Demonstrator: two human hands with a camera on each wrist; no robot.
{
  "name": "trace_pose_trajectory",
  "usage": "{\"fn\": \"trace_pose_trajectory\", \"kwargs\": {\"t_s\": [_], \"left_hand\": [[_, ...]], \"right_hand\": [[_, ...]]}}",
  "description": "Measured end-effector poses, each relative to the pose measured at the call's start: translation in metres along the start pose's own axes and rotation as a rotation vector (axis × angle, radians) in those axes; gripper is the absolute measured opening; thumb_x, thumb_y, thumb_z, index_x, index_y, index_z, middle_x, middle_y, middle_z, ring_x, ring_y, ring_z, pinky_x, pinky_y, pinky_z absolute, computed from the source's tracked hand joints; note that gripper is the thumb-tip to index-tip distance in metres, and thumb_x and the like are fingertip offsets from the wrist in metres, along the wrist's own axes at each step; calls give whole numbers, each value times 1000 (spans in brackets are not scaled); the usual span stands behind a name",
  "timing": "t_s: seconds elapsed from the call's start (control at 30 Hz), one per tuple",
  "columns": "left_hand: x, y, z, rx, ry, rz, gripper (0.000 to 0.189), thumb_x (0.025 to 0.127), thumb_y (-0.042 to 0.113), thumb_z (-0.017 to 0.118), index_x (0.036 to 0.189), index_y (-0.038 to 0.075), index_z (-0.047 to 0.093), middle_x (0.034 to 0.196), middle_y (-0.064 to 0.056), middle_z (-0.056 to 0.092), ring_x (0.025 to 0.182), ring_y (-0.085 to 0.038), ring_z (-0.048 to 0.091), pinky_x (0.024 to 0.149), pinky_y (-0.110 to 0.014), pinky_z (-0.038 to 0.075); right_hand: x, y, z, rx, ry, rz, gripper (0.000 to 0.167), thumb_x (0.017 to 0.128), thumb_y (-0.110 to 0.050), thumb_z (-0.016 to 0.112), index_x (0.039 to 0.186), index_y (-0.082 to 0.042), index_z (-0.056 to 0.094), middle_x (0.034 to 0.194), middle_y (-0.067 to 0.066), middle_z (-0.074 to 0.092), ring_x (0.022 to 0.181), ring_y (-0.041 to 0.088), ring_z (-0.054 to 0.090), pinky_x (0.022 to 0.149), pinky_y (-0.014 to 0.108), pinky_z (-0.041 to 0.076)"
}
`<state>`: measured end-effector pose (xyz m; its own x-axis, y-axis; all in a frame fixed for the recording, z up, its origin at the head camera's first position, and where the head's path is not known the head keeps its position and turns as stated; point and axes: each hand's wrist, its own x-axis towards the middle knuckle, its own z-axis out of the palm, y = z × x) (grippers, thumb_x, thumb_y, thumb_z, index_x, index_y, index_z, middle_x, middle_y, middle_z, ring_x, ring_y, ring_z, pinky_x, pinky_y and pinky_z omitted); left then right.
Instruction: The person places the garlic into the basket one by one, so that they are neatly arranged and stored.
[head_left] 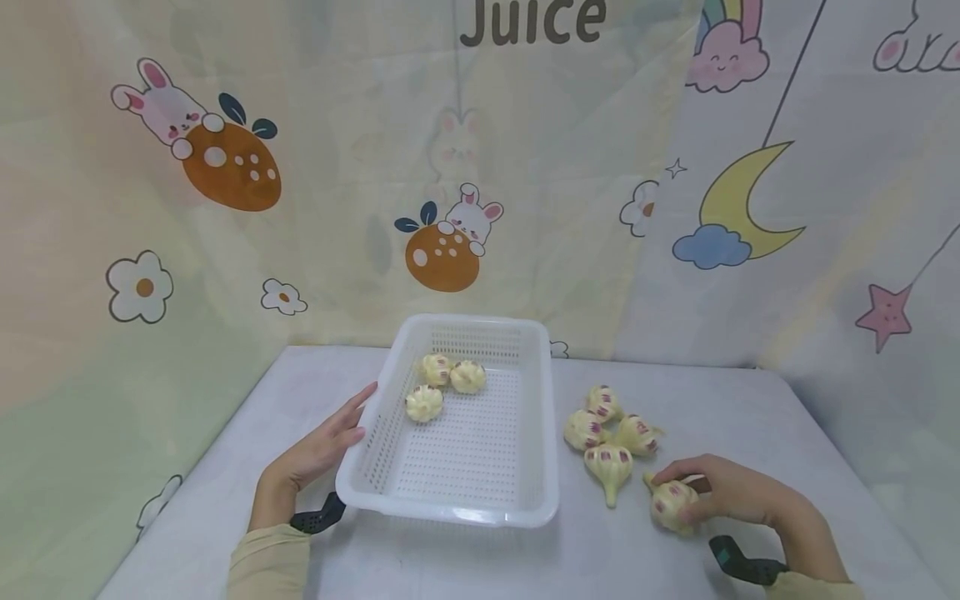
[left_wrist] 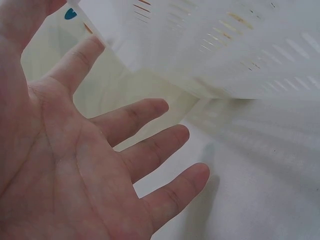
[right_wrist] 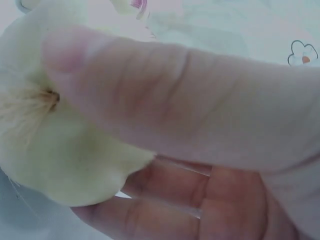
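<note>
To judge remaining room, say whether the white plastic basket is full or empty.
The white plastic basket is partly filled: three garlic bulbs lie toward its far left; most of its perforated floor is bare.

I watch from a distance as a person's left hand (head_left: 318, 450) extends forward, three fingers (left_wrist: 155, 150) splayed and nearly straight, while the right hand (head_left: 738, 492) curls opposite an outstretched thumb (right_wrist: 165, 95) in a pinching grip (beige sleeves (head_left: 270, 560) stop short of both wrists (head_left: 273, 500)).
</note>
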<state>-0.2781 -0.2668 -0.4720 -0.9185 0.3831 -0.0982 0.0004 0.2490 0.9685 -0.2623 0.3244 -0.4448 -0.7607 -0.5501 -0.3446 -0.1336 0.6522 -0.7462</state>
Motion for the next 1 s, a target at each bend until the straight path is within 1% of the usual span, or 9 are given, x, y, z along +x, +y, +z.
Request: {"fn": "trace_pose_trajectory", "kwargs": {"t_s": [0.17, 0.27, 0.3, 0.43, 0.47, 0.53, 0.67, 0.7, 1.0], "left_hand": [[-3, 0, -1, -3, -16, 17, 68, 97, 27, 52, 149, 45, 13, 156, -10, 24, 131, -35, 43, 100, -54, 39], [-3, 0, -2, -16, -42, 44, 67, 98, 23, 49, 150, 42, 12, 156, -13, 23, 131, -35, 42, 100, -52, 39], [-3, 0, -2, -18, -52, 53, 67, 99, 21, 48, 151, 41, 11, 156, -13, 23, 131, -35, 42, 100, -51, 39], [-3, 2, -1, -27, -67, 64, 67, 99, 19, 47, 151, 40, 10, 156, -13, 23, 131, -34, 42, 101, -49, 38], [-3, 3, -1, -26, -62, 59, 67, 99, 21, 48, 151, 40, 11, 156, -12, 23, 131, -33, 42, 101, -50, 37], [-4, 4, 0, -20, -49, 48, 67, 98, 23, 50, 150, 42, 12, 156, -11, 25, 131, -33, 43, 102, -53, 37], [-4, 6, 1, -23, -41, 38, 67, 98, 24, 51, 150, 42, 12, 156, -11, 25, 132, -34, 42, 104, -56, 35], [-4, 6, 2, -24, -42, 40, 67, 98, 24, 50, 150, 42, 12, 156, -11, 25, 132, -34, 41, 104, -56, 35], [-4, 8, 3, -22, -35, 36, 67, 98, 24, 51, 150, 42, 13, 156, -10, 25, 132, -34, 42, 104, -57, 35]], "right_hand": [[1, 2, -2, -47, 48, -2, 49, 76, -22, 74, 123, -11, 62, 130, 21, 56, 118, 48, 50, 88, 62, 44], [2, 7, -4, -94, 87, -21, 53, 77, -27, 73, 125, -8, 59, 131, 24, 54, 115, 46, 53, 87, 60, 46], [2, 9, -5, -104, 95, -29, 55, 78, -29, 72, 126, -7, 59, 131, 24, 54, 115, 42, 55, 87, 58, 47], [1, 14, -7, -111, 102, -44, 61, 77, -38, 72, 127, -5, 58, 130, 23, 56, 111, 12, 58, 87, 53, 49], [1, 14, -7, -107, 102, -45, 62, 77, -39, 71, 127, -4, 58, 130, 23, 56, 111, 10, 57, 88, 52, 49], [1, 14, -7, -93, 105, -36, 63, 76, -39, 72, 126, -3, 58, 129, 23, 57, 112, 13, 57, 88, 52, 49], [1, 14, -8, -96, 129, -5, 63, 74, -36, 74, 124, -1, 59, 126, 23, 59, 114, 41, 55, 87, 51, 50], [1, 14, -8, -100, 138, 4, 63, 74, -35, 75, 124, -1, 59, 125, 23, 59, 114, 43, 55, 86, 51, 50], [-4, 9, -11, -108, 194, 60, 66, 73, -37, 75, 126, -1, 58, 126, 26, 57, 113, 44, 56, 86, 50, 51]]}}
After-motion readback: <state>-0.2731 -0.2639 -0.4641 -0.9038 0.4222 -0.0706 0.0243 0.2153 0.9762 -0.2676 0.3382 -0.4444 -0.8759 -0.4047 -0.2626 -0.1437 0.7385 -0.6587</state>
